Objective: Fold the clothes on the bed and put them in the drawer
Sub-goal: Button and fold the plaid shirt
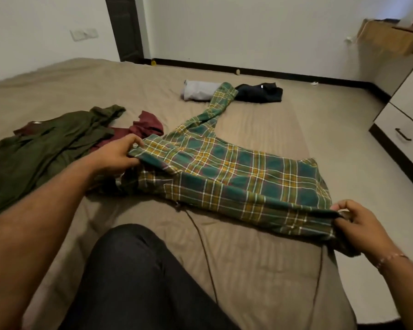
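Mid-frame on the bed [260, 270], we pinch the green plaid shirt [236, 177] at both ends — left hand [116, 154] gripping its left edge, right hand [360, 222] its lower-right corner — drawer [405, 132] at right.

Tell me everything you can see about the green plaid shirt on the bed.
The plaid shirt looks like woven cotton, green checked with yellow and white. It lies spread and rumpled across the bed, one sleeve stretching toward the far folded clothes. The left hand pinches its left edge, and the right hand pinches its near right corner.
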`<state>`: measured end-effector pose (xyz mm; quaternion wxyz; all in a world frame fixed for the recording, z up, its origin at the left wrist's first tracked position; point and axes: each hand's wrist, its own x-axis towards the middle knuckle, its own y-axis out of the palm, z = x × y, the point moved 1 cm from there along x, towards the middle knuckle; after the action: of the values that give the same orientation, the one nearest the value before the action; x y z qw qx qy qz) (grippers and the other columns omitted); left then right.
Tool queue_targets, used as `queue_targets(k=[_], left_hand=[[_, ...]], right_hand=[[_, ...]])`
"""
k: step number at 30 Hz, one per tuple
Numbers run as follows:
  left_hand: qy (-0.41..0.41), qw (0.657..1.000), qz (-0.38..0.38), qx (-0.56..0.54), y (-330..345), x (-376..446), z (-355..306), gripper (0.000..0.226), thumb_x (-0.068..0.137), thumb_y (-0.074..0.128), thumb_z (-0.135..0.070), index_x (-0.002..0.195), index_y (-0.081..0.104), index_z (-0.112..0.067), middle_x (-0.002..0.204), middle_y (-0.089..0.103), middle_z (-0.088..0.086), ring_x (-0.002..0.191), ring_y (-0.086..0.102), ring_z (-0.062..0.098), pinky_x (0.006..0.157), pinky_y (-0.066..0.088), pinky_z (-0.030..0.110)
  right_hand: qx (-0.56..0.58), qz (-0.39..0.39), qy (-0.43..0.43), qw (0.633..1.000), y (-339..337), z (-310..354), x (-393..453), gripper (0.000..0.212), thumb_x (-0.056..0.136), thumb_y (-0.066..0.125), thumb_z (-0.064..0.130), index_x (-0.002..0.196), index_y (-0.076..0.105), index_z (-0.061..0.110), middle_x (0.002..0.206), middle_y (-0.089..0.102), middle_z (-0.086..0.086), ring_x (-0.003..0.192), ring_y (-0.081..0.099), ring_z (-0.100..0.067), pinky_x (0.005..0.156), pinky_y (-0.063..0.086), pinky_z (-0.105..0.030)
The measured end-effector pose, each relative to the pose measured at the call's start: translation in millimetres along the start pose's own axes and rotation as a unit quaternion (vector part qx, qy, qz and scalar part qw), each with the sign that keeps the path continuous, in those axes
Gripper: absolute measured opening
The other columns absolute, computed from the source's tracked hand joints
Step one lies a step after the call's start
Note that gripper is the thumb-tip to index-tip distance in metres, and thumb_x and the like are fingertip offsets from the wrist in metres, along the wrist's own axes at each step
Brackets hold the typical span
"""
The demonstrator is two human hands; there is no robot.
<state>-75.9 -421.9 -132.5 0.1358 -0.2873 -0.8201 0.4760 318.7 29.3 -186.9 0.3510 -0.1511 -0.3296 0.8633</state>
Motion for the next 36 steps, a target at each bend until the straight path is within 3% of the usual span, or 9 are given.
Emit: queue_targets(k=[4, 10, 13, 15, 17, 20, 23, 27, 36], left_hand=[[-0.054, 0.994, 0.06, 0.068, 12.7, 69.5, -24.3, 0.068, 0.087, 0.073, -0.033, 0.143, 0.034, -0.035, 0.138, 0.054, 0.007, 0.122, 0.055, 0.027, 0.108, 0.045, 0.049], [-0.139, 0.956, 0.0, 0.257, 82.9, 138.1, -52.4, 0.108, 0.088, 0.068, -0.054, 0.162, -0.004, -0.022, 0.157, 0.025, 0.015, 0.143, 0.027, 0.039, 0.113, 0.029, 0.06], [0.008, 0.962, -0.135, 0.239, 109.0, 115.1, -69.4, 0.098, 0.082, 0.063, -0.048, 0.159, 0.009, -0.02, 0.155, 0.026, 0.015, 0.141, 0.029, 0.041, 0.112, 0.029, 0.062], [0.202, 0.943, -0.109, 0.242, 131.1, 78.8, -73.6, 0.087, 0.08, 0.058, -0.043, 0.159, 0.026, -0.022, 0.158, 0.031, 0.012, 0.144, 0.033, 0.039, 0.115, 0.03, 0.059], [0.353, 0.891, -0.022, 0.284, 147.3, 44.9, -67.8, 0.078, 0.084, 0.058, -0.042, 0.157, 0.04, -0.022, 0.162, 0.035, 0.01, 0.146, 0.036, 0.034, 0.116, 0.034, 0.053], [0.414, 0.864, 0.03, 0.284, 150.3, 28.4, -53.3, 0.069, 0.088, 0.06, -0.038, 0.154, 0.047, -0.021, 0.163, 0.037, 0.008, 0.148, 0.039, 0.03, 0.118, 0.037, 0.049], [0.361, 0.869, 0.099, 0.323, 155.5, 26.3, -31.1, 0.071, 0.097, 0.045, -0.045, 0.164, 0.023, -0.033, 0.17, 0.023, -0.003, 0.155, 0.026, 0.019, 0.123, 0.025, 0.04], [0.181, 0.935, 0.113, 0.283, 156.6, 47.2, -7.3, 0.062, 0.101, 0.02, -0.045, 0.155, -0.009, -0.056, 0.172, 0.001, -0.013, 0.158, -0.002, 0.006, 0.127, 0.003, 0.034], [0.076, 0.928, 0.076, 0.358, 137.7, 69.6, -8.9, 0.093, 0.094, 0.066, -0.036, 0.165, 0.005, -0.035, 0.174, -0.001, -0.003, 0.16, 0.005, 0.02, 0.127, 0.017, 0.044]], right_hand=[[0.039, -0.062, 0.058, 0.996, 7.7, -7.6, 35.7, 0.012, 0.093, 0.07, 0.01, 0.094, 0.069, 0.021, 0.089, 0.074, -0.004, 0.087, 0.069, -0.031, 0.081, 0.058, -0.049], [-0.01, -0.145, 0.089, 0.985, 29.0, -23.7, 67.5, 0.005, 0.096, 0.066, 0.017, 0.098, 0.067, 0.022, 0.093, 0.072, -0.006, 0.089, 0.065, -0.033, 0.076, 0.046, -0.036], [-0.195, -0.192, 0.006, 0.962, 34.9, -25.9, 62.5, 0.026, 0.09, 0.069, 0.019, 0.115, 0.063, 0.023, 0.119, 0.066, -0.009, 0.106, 0.057, -0.032, 0.087, 0.049, -0.047], [-0.219, -0.18, -0.108, 0.953, 40.9, -16.9, 54.9, 0.044, 0.085, 0.074, 0.021, 0.127, 0.06, 0.02, 0.132, 0.059, -0.008, 0.121, 0.051, -0.03, 0.101, 0.045, -0.052], [-0.21, -0.052, -0.224, 0.95, 54.3, 0.8, 42.1, 0.055, 0.086, 0.076, 0.032, 0.137, 0.057, 0.026, 0.14, 0.058, -0.002, 0.129, 0.05, -0.022, 0.113, 0.043, -0.048], [-0.324, 0.177, -0.235, 0.899, 87.4, 8.4, 25.8, 0.08, 0.089, 0.059, 0.06, 0.159, 0.027, 0.038, 0.166, 0.029, 0.008, 0.152, 0.026, -0.017, 0.128, 0.017, -0.05], [-0.395, 0.221, -0.178, 0.874, 103.9, 2.0, 21.2, 0.085, 0.093, 0.045, 0.058, 0.163, 0.0, 0.039, 0.172, -0.003, 0.011, 0.159, -0.003, -0.016, 0.126, -0.008, -0.058], [-0.407, 0.219, -0.15, 0.874, 94.9, 0.4, 27.0, 0.083, 0.096, 0.042, 0.049, 0.162, -0.008, 0.041, 0.171, -0.018, 0.013, 0.158, -0.017, -0.015, 0.121, -0.014, -0.066], [-0.396, 0.243, -0.084, 0.882, 60.9, -21.7, 55.4, 0.108, 0.091, 0.063, 0.005, 0.157, -0.007, 0.055, 0.168, -0.026, 0.011, 0.157, -0.021, -0.028, 0.127, 0.008, -0.059]])
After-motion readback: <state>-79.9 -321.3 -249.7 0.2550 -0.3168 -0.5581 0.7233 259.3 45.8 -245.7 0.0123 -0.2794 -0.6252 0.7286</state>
